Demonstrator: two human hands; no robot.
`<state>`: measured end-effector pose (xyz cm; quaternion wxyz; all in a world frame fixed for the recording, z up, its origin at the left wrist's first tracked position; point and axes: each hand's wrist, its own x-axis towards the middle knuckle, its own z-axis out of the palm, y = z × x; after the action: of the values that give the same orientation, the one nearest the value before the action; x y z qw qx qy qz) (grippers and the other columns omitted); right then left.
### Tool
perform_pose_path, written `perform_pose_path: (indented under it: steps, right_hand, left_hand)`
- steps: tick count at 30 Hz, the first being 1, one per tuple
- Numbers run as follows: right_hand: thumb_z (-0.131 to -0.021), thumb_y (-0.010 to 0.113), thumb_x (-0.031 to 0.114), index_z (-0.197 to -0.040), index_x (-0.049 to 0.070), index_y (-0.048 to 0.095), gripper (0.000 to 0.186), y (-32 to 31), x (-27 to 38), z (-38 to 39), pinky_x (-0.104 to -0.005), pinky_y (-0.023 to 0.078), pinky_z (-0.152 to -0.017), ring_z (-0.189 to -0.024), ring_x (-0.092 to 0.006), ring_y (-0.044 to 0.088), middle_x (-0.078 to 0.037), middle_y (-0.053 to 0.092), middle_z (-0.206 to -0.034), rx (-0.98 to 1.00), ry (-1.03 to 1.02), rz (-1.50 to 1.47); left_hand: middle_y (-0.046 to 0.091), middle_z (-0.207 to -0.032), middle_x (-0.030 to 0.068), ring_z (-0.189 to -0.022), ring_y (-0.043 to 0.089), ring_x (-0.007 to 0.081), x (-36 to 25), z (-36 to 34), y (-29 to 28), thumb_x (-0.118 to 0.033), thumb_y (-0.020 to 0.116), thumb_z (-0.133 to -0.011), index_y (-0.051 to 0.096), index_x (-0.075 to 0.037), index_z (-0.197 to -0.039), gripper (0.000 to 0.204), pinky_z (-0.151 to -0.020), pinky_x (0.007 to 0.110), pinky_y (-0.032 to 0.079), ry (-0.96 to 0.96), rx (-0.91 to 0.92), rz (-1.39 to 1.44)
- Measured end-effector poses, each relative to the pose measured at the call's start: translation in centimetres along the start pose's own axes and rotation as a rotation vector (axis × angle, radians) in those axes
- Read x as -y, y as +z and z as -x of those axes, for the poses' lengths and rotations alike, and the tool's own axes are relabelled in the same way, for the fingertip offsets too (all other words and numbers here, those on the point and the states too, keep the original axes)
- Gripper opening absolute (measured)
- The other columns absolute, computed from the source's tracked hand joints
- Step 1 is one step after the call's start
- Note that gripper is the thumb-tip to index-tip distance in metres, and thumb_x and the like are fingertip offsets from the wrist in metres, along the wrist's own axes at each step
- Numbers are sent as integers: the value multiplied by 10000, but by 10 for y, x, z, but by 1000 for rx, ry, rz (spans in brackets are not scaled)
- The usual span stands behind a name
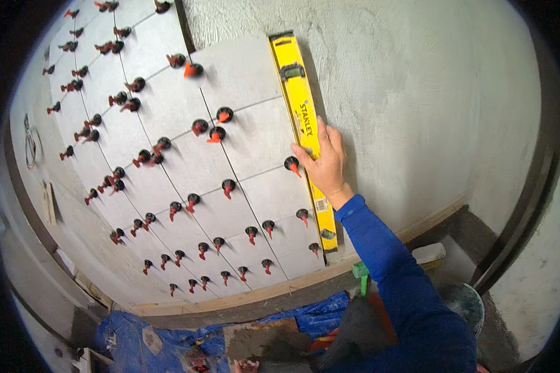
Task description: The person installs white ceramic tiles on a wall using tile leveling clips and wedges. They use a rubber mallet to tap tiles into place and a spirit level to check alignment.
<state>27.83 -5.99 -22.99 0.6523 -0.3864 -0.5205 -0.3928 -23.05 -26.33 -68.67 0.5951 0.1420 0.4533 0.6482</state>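
Note:
My right hand (327,163) grips a long yellow spirit level (305,118), thumb on its left edge and fingers round its right edge. The level stands nearly upright, leaning a little, along the right edge of the large light-grey wall tiles (264,149). Close to my thumb, a black tile-levelling clip with a red handle (292,165) sits on that tile edge. Only some fingertips of my left hand (247,365) show at the bottom edge, beside a board with grey mortar (270,340); the cut-off view hides whether they hold anything.
Many red-handled clips (228,188) stick out along the tile joints. Bare plaster wall (410,112) continues on the right. Below run a wooden batten (230,303) and a blue tarp (143,339). A green-handled tool (361,273) and a bucket (466,304) stand at lower right.

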Motion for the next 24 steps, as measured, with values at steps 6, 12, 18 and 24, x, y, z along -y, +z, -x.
perform_pose_path:
  steps: [6,12,18,24]
  right_hand:
    - [-879,863,239,-1465,-84,518,752,-2,2,-1,-380,553,-870,-1049,-313,623,-193,594,-1202,-1,13,-3]
    - [-858,861,320,-1479,-35,517,794,3,-1,0,-428,548,-871,-1049,-341,610,-169,588,-1189,-34,7,-18]
    - [-845,871,320,-1473,-28,528,796,0,-1,0,-426,552,-868,-1050,-341,616,-166,594,-1183,-24,22,-14]
    - [-839,890,229,-1473,-51,532,780,-1,2,0,-403,567,-878,-1070,-332,644,-194,603,-1196,-2,45,9]
  left_hand:
    - [686,-881,-6,-850,671,243,2,-13,-10,-494,689,-994,670,-195,-1005,300,-919,561,543,-9,40,13]
    - [680,-803,-5,-783,658,246,9,-23,-21,-485,691,-995,685,-202,-936,289,-922,578,521,-44,-13,71]
    - [687,-828,-5,-781,646,236,6,-12,-7,-451,695,-996,684,-201,-969,252,-927,567,509,-65,-35,82]
    - [694,-874,-2,-790,643,224,-4,17,19,-406,672,-1015,675,-192,-974,218,-927,572,509,-77,-64,36]
